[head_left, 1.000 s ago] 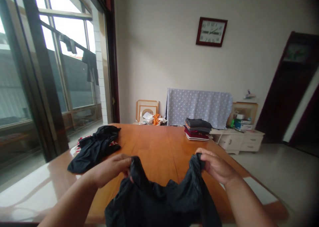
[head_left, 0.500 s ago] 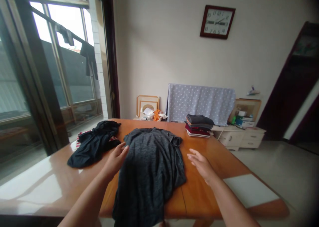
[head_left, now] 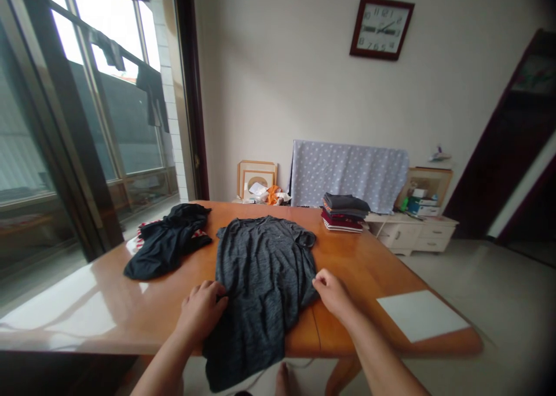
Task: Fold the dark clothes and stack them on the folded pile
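Note:
A dark grey T-shirt (head_left: 260, 274) lies spread on the wooden table, its collar toward the far side and its lower end hanging over the near edge. My left hand (head_left: 203, 306) is at the shirt's left edge, fingers curled onto the cloth. At the right edge of the shirt, my right hand (head_left: 329, 290) pinches the fabric between thumb and fingers. Small wrinkles run across the shirt between the two hands.
Black clothing (head_left: 169, 242) over a red-and-white striped piece lies crumpled at the left. A stack of folded clothes (head_left: 344, 213) stands at the far right of the table (head_left: 369, 263). A white sheet (head_left: 423, 315) lies near the right corner. Glass windows (head_left: 99, 118) border the left.
Both hands have come down from above the table to the shirt's side edges, and their fingers have closed on the cloth. The view has shifted slightly.

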A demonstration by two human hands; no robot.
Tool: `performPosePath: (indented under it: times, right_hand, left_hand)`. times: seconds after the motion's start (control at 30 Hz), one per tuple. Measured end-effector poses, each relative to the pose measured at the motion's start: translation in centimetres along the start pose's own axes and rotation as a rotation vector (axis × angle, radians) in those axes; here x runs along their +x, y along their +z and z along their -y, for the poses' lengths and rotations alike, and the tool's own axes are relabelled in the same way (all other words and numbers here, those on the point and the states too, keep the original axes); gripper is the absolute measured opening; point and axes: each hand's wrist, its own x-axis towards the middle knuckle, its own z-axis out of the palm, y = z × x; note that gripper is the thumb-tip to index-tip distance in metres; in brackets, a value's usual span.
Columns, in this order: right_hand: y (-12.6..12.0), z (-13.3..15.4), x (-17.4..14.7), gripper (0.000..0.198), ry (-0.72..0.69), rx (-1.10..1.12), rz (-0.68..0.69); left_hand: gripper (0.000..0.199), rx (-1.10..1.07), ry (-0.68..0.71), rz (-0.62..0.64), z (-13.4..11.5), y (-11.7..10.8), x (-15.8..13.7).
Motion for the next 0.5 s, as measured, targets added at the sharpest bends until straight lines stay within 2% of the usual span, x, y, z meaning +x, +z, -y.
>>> performPosePath:
  times: [0.1, 0.17, 0.23, 0.3, 0.4, 0.5]
  right_hand:
    - [-0.9, -0.1, 0.5, 0.032, 0.122, 0.441, -0.110]
    - [-2.2, -0.7, 1.0, 0.038, 0.194, 0.568, -0.260]
    - [-3.6, -1.8, 1.3, 0.041, 0.227, 0.545, -0.433]
    - [-5.0, -3.0, 1.4, 0.044, 0.237, 0.456, -0.538]
    - [-6.3, -4.3, 0.7, 0.048, 0.225, 0.319, -0.553]
    - [-6.9, -4.9, -0.5, 0.044, 0.164, 0.160, -0.472]
  left_hand:
    - [0.020, -0.163, -0.006, -0.062, 0.1, 0.2, 0.2]
    - [0.023, -0.260, -0.072, -0.150, 0.3, 0.1, 0.5]
    - [0.025, -0.289, -0.147, -0.224, 0.6, -0.2, 0.7]
    - [0.029, -0.293, -0.183, -0.256, 0.7, -0.5, 0.6]
    - [0.035, -0.249, -0.123, -0.290, 0.4, -0.9, -0.1]
    - [0.032, -0.162, -0.004, -0.303, -0.8, -1.5, -1.4]
